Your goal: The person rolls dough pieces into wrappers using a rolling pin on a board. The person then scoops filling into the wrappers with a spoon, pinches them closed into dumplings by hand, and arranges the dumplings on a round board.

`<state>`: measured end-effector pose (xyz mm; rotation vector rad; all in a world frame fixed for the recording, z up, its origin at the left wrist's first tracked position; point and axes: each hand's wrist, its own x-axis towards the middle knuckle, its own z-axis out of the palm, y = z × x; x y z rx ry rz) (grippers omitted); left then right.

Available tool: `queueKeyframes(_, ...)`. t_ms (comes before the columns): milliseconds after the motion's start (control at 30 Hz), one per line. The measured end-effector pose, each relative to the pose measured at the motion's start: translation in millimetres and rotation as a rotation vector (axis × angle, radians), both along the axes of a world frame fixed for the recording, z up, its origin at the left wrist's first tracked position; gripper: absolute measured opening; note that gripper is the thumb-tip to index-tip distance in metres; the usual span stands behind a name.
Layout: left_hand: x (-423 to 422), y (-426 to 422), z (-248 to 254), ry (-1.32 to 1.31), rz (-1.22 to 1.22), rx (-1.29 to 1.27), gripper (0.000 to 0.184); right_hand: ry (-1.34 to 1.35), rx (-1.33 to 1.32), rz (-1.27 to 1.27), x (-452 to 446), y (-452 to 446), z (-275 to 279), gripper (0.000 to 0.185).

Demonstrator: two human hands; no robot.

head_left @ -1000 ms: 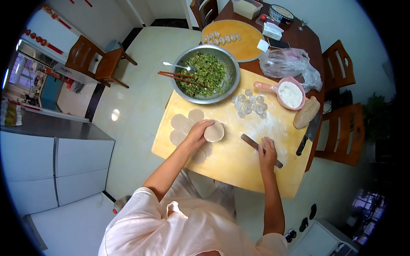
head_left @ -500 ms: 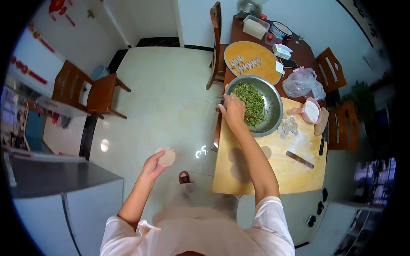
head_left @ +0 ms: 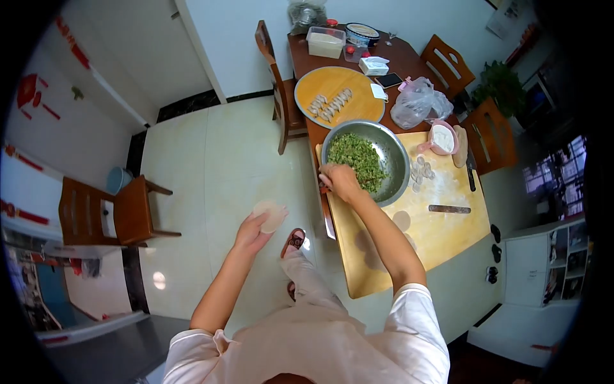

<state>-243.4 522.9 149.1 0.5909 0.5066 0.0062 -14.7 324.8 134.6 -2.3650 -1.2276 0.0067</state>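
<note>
My left hand (head_left: 251,232) holds a round, pale dumpling wrapper (head_left: 270,216) over the floor, left of the table. My right hand (head_left: 341,181) is at the near left rim of a large metal bowl (head_left: 401,163). Its fingers are curled together; what they hold, if anything, I cannot make out. Chopped green filling (head_left: 355,157) lies in the bowl. Beyond it, folded dumplings (head_left: 329,105) sit in rows on a round orange-brown board (head_left: 361,102). Small dough pieces (head_left: 419,171) lie right of the bowl on a floured wooden board (head_left: 422,246).
A rolling pin (head_left: 449,208), a knife (head_left: 471,173) and a pink cup of flour (head_left: 441,137) are on the board's right side. A plastic bag (head_left: 414,105), tissue pack (head_left: 373,66) and phone (head_left: 388,80) lie farther back. Chairs (head_left: 281,96) stand around the table.
My right hand has moved from over the filling toward the bowl's near left rim, its fingers now more curled. My left hand still holds the wrapper. The whole view has turned and shifted.
</note>
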Motion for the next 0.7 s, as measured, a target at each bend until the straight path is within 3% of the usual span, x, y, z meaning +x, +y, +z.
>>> queueKeyframes(133, 91, 5, 6, -0.045, -0.067, 0.03, 0.038, 0.111, -0.105, 0.198, 19, -7, 1, 0.023)
queueKeyframes(233, 146, 11, 18, -0.052, -0.203, 0.072, 0.038, 0.094, -0.328, 0.238, 25, 1, 14, 0.025)
queueKeyframes(333, 198, 20, 10, -0.053, -0.366, 0.05, 0.039, 0.032, -0.381, 0.27, 25, 2, 6, 0.02)
queueKeyframes(433, 240, 25, -8, -0.026, -0.425, 0.063, 0.038, 0.079, -0.135, 0.037, 24, -5, 15, 0.016)
queueKeyframes(533, 278, 18, 9, -0.025, -0.581, 0.078, 0.036, 0.141, -0.008, -0.328, 30, -14, 36, 0.017)
queueKeyframes(700, 340, 14, -16, -0.04, -0.738, 0.066, 0.036, 0.128, 0.158, -0.885, 35, -12, 33, 0.001)
